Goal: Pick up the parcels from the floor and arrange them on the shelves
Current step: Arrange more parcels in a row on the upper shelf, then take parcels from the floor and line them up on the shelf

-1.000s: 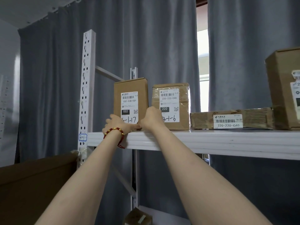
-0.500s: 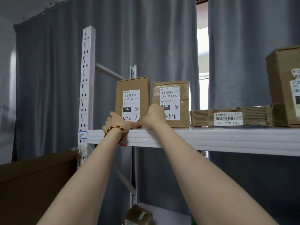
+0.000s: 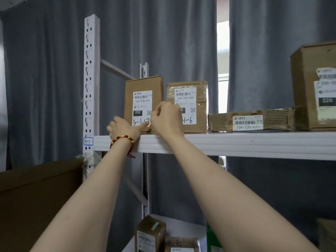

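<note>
On the upper shelf, beside the white upright, the left hand lies with fingers spread and loose. Its thumb reaches across the lower front of the standing parcel labelled 032-038-E01. The right hand has its fingers curled at the label's lower right corner; whether they pinch anything cannot be told. A second parcel stands just beside.

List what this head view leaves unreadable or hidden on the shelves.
Head view:
Grip of the right hand: its back hides the fingertips at the 032 parcel.
Label of the 220 parcel: lower left behind that hand.
Big box: cut by the right edge.
Lower-shelf parcels: cut by bottom edge, labels blurred.
</note>
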`<state>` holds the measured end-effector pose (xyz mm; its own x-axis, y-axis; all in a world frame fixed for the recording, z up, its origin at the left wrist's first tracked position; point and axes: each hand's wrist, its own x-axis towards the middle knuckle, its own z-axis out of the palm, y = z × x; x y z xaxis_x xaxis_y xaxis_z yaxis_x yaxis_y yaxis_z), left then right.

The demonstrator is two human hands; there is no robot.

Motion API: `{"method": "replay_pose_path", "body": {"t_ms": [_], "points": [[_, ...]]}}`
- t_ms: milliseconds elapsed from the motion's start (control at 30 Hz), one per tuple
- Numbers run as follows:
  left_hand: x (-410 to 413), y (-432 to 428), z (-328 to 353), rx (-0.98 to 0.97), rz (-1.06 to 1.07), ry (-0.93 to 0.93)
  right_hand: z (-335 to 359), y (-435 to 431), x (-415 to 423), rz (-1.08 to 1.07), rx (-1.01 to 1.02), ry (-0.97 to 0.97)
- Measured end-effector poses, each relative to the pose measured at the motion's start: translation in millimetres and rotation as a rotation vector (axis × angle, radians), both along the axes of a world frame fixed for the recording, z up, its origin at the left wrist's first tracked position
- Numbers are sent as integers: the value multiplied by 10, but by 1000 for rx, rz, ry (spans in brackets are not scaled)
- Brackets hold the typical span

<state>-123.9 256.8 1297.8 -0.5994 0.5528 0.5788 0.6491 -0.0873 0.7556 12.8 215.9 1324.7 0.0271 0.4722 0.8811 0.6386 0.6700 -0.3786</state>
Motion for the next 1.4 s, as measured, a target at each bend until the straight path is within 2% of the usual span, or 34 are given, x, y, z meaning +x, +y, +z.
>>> {"method": "replay_pose_path", "body": {"t_ms": [267,467,633,767,1000,1267,1400], "points": [[58,-270,-431,200,-114,31,-35,13,22,103,60,-12],[13,-591,-839,175,-48,128,-405,-201,-83,288,139,98],[-160,-905,-1249,35,-54,219,-1054,-449,-258,352,151,60],[-313,-1235,-1707,-106,-75,286,-1575,-717,-370,365,65,-41],[-507,-1782,-2733,-371,-121,322,-2617,-1171,-611,386,-163,-41],[-534,-2369,-4131,-584,-141,393,-4228,-1593,-737,380,-400,-106],[-549,-2571,-5068,-705,-138,449,-5235,-1716,-690,381,-513,-118]]}}
